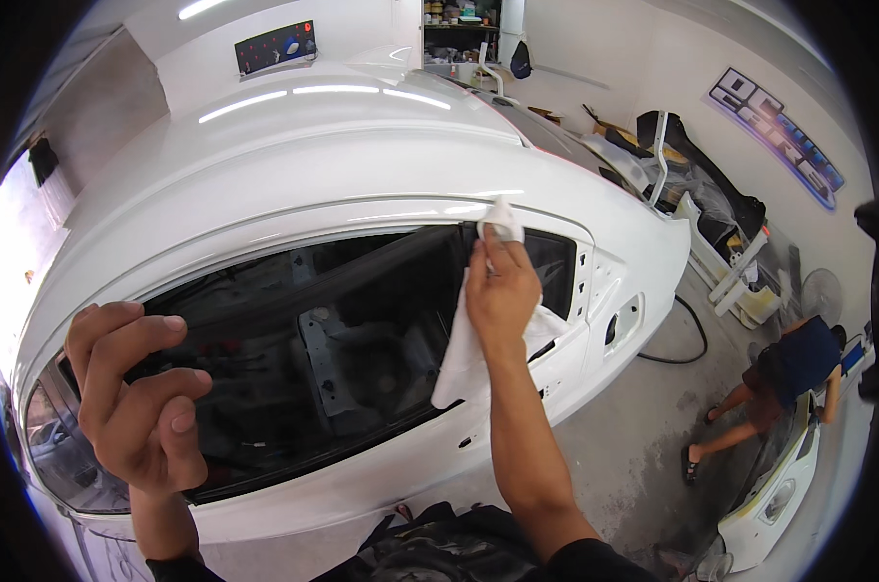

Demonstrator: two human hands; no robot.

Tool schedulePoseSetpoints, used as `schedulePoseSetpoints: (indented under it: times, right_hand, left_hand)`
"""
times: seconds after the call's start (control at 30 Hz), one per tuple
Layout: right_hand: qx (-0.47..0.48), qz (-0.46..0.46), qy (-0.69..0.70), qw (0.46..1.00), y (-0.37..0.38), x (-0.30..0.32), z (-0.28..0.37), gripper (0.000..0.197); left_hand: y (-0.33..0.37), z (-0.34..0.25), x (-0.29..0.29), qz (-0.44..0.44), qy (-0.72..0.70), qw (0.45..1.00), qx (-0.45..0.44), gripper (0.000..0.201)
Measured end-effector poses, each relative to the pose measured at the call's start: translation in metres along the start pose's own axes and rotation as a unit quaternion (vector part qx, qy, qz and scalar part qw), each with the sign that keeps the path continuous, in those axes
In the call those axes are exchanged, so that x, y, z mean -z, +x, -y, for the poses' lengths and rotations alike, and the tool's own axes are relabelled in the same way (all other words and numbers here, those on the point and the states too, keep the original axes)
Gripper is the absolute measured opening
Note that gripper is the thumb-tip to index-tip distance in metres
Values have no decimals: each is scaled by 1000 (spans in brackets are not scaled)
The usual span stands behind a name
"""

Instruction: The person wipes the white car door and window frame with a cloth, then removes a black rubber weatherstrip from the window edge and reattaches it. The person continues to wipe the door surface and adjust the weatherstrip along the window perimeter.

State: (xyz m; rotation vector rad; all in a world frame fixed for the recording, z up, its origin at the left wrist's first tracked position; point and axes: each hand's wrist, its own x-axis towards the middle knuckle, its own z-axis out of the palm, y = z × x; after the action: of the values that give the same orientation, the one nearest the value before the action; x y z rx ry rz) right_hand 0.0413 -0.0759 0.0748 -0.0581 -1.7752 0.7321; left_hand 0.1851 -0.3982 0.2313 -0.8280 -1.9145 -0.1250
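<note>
A white car fills the middle, its side windows dark. My right hand pinches a white cloth and presses a bunched end of it to the frame by the upper rear corner of the side window. The rest of the cloth hangs down over the body, partly hidden behind my wrist. My left hand is raised in front of the window's forward end, its fingers loosely bent and apart with nothing in them. Whether it touches the car I cannot tell.
At the right a person bends beside a white bumper. Removed car parts lean along the right wall near a fan. A black hose lies on the floor by the car. Shelves stand at the back.
</note>
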Motion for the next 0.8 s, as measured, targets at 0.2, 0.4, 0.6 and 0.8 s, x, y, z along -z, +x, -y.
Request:
schedulePoseSetpoints:
  times: [0.2, 0.4, 0.6, 0.8]
  right_hand:
    - [-64, 61, -125, 988, 14, 27, -50, 25]
    - [-215, 137, -29, 967, 20, 106, -35, 34]
    - [-65, 398, 307, 862, -18, 147, 38, 21]
    - [-462, 23, 375, 803, -19, 131, 2, 45]
  left_hand:
    - [-30, 15, 13, 0, 24, 999, 21, 34]
    - [-36, -12, 14, -38, -94, 990, 95, 32]
    - [-31, -142, -124, 188, -519, 815, 177, 102]
    - [-66, -215, -193, 238, -716, 522, 399, 71]
